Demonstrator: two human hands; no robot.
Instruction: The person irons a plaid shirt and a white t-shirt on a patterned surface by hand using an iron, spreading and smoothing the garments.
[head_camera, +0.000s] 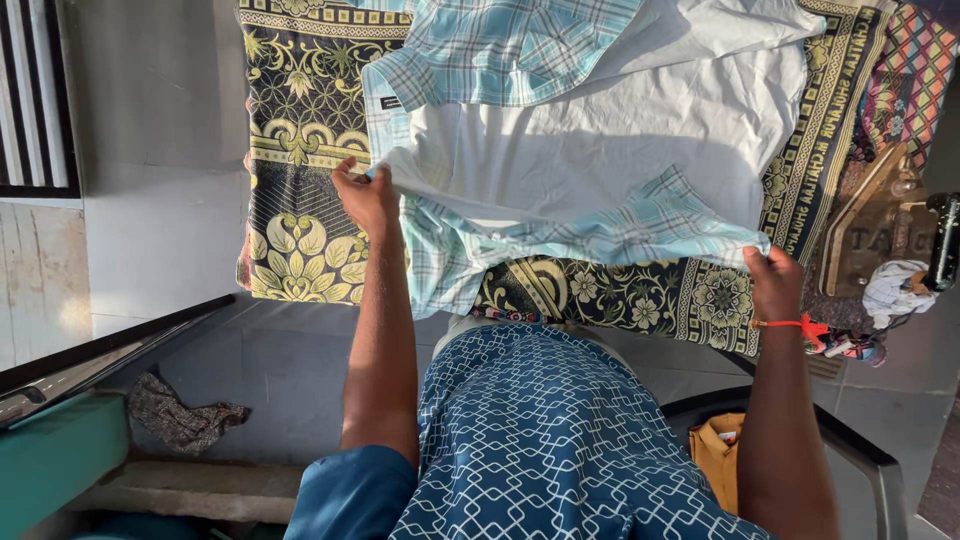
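Both hands, left hand (366, 197) and right hand (773, 283), have fingers pinched shut on the plaid shirt (560, 170), stretching it flat over the patterned cloth (300, 120)

You are facing grey floor tiles (150, 120); sunlight is falling across them, and a dark rag (185, 420), possibly cloth, is lying near the step.

Warm low sunlight rakes the pale blue checked cotton shirt (590, 150), brightest at its right half | soft grey shadow band crosses the shirt's middle | wall and floor left of the shirt sit in cool shade | focus crisp throughout, no glare, slight wide-angle stretch toward the corners
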